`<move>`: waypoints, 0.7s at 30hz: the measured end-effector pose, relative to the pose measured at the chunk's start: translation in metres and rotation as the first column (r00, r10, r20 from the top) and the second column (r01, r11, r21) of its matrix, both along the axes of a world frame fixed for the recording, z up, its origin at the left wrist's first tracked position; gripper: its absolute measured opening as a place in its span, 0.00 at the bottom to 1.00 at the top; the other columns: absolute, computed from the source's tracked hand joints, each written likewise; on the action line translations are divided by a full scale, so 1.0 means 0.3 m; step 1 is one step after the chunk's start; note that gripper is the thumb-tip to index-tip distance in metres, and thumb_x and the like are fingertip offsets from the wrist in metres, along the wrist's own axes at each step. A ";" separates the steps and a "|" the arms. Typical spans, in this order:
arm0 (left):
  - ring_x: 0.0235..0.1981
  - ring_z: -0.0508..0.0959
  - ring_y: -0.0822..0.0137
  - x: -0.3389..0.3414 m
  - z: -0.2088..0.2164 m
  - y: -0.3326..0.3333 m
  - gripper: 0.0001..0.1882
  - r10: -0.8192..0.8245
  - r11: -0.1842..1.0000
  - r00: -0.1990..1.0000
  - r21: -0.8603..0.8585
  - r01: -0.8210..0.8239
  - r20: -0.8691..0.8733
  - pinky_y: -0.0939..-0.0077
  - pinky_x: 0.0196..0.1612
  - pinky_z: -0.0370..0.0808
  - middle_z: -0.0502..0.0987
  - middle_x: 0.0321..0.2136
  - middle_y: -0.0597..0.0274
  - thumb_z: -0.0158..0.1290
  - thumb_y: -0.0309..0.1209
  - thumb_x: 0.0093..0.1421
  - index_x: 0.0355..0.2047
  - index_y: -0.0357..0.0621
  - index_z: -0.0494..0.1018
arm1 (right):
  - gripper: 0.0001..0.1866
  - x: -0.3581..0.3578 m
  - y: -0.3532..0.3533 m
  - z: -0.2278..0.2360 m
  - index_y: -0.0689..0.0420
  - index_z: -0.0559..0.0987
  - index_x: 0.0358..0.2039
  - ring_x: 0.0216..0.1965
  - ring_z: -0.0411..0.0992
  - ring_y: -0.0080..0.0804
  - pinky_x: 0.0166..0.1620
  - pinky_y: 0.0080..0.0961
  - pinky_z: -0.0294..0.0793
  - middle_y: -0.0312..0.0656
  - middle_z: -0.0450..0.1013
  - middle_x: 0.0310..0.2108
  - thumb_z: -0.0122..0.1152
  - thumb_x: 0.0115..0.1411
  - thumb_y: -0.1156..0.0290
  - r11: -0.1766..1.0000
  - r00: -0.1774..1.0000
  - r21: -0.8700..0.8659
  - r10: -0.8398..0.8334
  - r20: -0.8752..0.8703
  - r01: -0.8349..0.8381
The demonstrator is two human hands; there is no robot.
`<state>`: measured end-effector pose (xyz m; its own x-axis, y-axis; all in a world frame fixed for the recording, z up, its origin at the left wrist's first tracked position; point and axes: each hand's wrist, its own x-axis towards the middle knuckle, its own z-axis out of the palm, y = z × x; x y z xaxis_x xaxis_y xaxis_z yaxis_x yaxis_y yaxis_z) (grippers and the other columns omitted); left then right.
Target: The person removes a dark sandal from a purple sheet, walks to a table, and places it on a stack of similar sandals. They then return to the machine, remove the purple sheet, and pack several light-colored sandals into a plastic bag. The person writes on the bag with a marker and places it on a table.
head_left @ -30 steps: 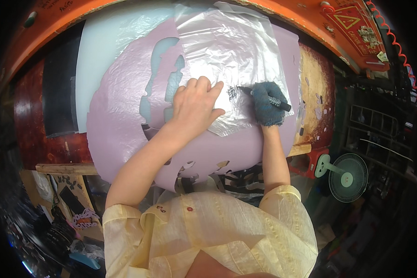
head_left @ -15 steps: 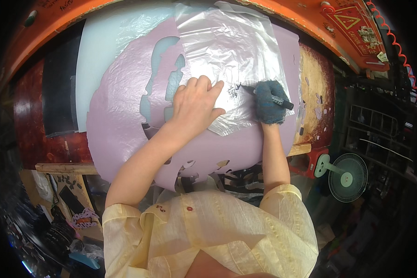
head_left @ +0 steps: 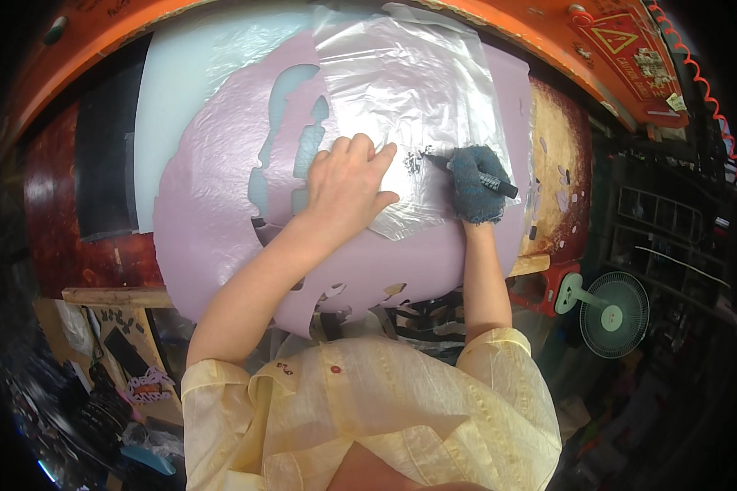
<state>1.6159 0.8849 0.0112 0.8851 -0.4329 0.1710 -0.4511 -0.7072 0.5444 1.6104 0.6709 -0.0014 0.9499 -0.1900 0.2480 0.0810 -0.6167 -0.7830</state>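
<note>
My bare left hand (head_left: 346,182) lies with spread fingers on the left part of a thin, silvery plastic film (head_left: 401,65), pressing it down. A dark knitted glove covers my right hand (head_left: 476,182), which is closed around a black marker pen (head_left: 494,184). The pen's tip points left and is at or very near the film, beside a small cluster of black marks (head_left: 414,164). Beneath the film is a mauve sheet (head_left: 213,172) with long cut-out openings left of my left hand and smaller ones along its near edge.
A pale blue sheet (head_left: 172,106) shows under the mauve one, with a black sheet (head_left: 103,155) farther left. Mauve scraps dot a worn wooden board (head_left: 555,164) on the right. An orange machine frame (head_left: 540,45) crosses the far side; a fan (head_left: 614,313) stands lower right.
My right hand and the pen have shifted slightly toward me, and the black marks now spread a little farther up and right. My left hand has stayed in place.
</note>
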 end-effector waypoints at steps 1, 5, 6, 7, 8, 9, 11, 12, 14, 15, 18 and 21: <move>0.36 0.69 0.64 0.000 0.000 0.000 0.29 -0.002 1.000 1.000 -0.001 0.002 -0.006 0.69 0.35 0.68 0.67 0.33 0.64 0.64 0.40 0.42 0.47 0.51 0.73 | 0.09 0.000 0.002 0.002 0.62 0.76 0.22 0.22 0.66 0.23 0.28 0.22 0.65 0.37 0.70 0.19 0.56 0.54 0.70 0.999 0.999 -0.030 0.032 0.022 -0.031; 0.36 0.69 0.64 -0.001 0.000 0.000 0.29 -0.003 1.000 1.000 0.003 0.003 -0.016 0.69 0.35 0.68 0.67 0.33 0.64 0.64 0.40 0.42 0.47 0.51 0.72 | 0.09 -0.003 0.012 0.013 0.62 0.77 0.23 0.22 0.66 0.24 0.27 0.23 0.64 0.37 0.70 0.19 0.55 0.54 0.70 0.997 1.000 0.079 -0.025 -0.017 0.026; 0.36 0.69 0.64 -0.001 0.001 0.000 0.29 0.000 1.000 1.000 0.004 0.000 -0.013 0.69 0.35 0.68 0.67 0.33 0.64 0.64 0.40 0.42 0.47 0.51 0.72 | 0.09 -0.004 0.013 0.016 0.62 0.77 0.23 0.22 0.66 0.24 0.27 0.23 0.64 0.38 0.70 0.19 0.55 0.54 0.70 0.998 1.000 0.066 -0.003 0.016 0.002; 0.36 0.69 0.64 -0.001 0.001 0.000 0.29 -0.001 1.000 1.000 0.004 0.001 -0.013 0.69 0.35 0.68 0.67 0.33 0.64 0.64 0.40 0.42 0.47 0.51 0.72 | 0.09 -0.004 0.013 0.018 0.62 0.77 0.23 0.22 0.66 0.24 0.27 0.23 0.64 0.38 0.70 0.19 0.55 0.55 0.71 0.999 0.999 0.048 0.022 0.025 -0.023; 0.36 0.69 0.64 -0.001 0.001 0.000 0.29 -0.001 1.000 1.000 0.004 0.001 -0.012 0.69 0.35 0.68 0.67 0.33 0.64 0.64 0.40 0.42 0.47 0.51 0.72 | 0.08 -0.005 0.012 0.020 0.61 0.77 0.22 0.23 0.67 0.28 0.28 0.25 0.65 0.39 0.70 0.19 0.54 0.54 0.71 0.999 1.000 0.040 0.011 -0.001 -0.011; 0.36 0.69 0.64 -0.001 0.001 -0.001 0.29 0.000 1.000 1.000 0.002 0.000 -0.012 0.69 0.35 0.68 0.67 0.33 0.64 0.64 0.40 0.42 0.47 0.51 0.72 | 0.08 -0.006 0.009 0.021 0.60 0.76 0.21 0.23 0.68 0.31 0.28 0.27 0.65 0.40 0.71 0.20 0.54 0.53 0.72 1.000 0.999 0.025 0.002 -0.050 -0.001; 0.36 0.69 0.64 -0.001 0.000 -0.001 0.29 -0.002 1.000 1.000 -0.002 0.002 -0.008 0.69 0.35 0.68 0.67 0.32 0.64 0.64 0.40 0.42 0.47 0.51 0.72 | 0.07 -0.006 0.002 0.018 0.59 0.76 0.21 0.24 0.69 0.35 0.28 0.29 0.66 0.42 0.71 0.20 0.53 0.53 0.72 1.000 0.998 0.007 -0.018 -0.067 0.019; 0.36 0.69 0.64 -0.001 0.000 0.000 0.29 0.001 1.000 1.000 -0.003 -0.001 -0.014 0.69 0.35 0.68 0.67 0.32 0.64 0.64 0.40 0.42 0.47 0.51 0.72 | 0.07 -0.006 -0.003 0.015 0.59 0.77 0.21 0.24 0.69 0.35 0.28 0.29 0.66 0.42 0.71 0.20 0.53 0.53 0.73 1.000 0.999 0.006 -0.026 -0.036 0.027; 0.35 0.69 0.64 -0.001 -0.001 0.000 0.29 -0.002 1.000 1.000 -0.002 0.002 -0.009 0.69 0.35 0.67 0.67 0.32 0.64 0.64 0.40 0.42 0.47 0.51 0.72 | 0.07 -0.006 -0.009 0.004 0.60 0.77 0.22 0.23 0.68 0.32 0.28 0.27 0.65 0.41 0.71 0.20 0.54 0.53 0.72 1.000 1.000 0.008 -0.024 0.008 0.024; 0.35 0.69 0.64 -0.001 -0.001 0.000 0.29 -0.001 1.000 1.000 -0.005 0.001 -0.008 0.69 0.35 0.67 0.67 0.32 0.64 0.64 0.40 0.42 0.47 0.51 0.73 | 0.08 -0.007 -0.013 0.000 0.61 0.78 0.24 0.23 0.68 0.29 0.28 0.25 0.65 0.40 0.71 0.20 0.54 0.54 0.72 1.000 1.000 0.008 -0.015 0.023 0.014; 0.35 0.69 0.64 0.000 -0.001 0.000 0.30 0.000 1.000 1.000 -0.014 0.000 -0.018 0.69 0.35 0.67 0.67 0.32 0.64 0.64 0.40 0.41 0.47 0.51 0.73 | 0.09 -0.008 -0.022 -0.009 0.62 0.79 0.25 0.23 0.68 0.25 0.27 0.22 0.64 0.39 0.71 0.20 0.55 0.54 0.70 1.000 0.999 0.013 -0.013 0.039 0.012; 0.35 0.69 0.64 -0.001 -0.001 0.001 0.30 0.000 1.000 1.000 -0.016 -0.001 -0.007 0.69 0.35 0.67 0.67 0.32 0.64 0.64 0.40 0.41 0.47 0.51 0.73 | 0.09 -0.008 -0.029 -0.009 0.62 0.79 0.26 0.23 0.68 0.25 0.28 0.22 0.65 0.39 0.71 0.20 0.55 0.54 0.70 1.000 1.000 0.011 0.002 -0.006 -0.002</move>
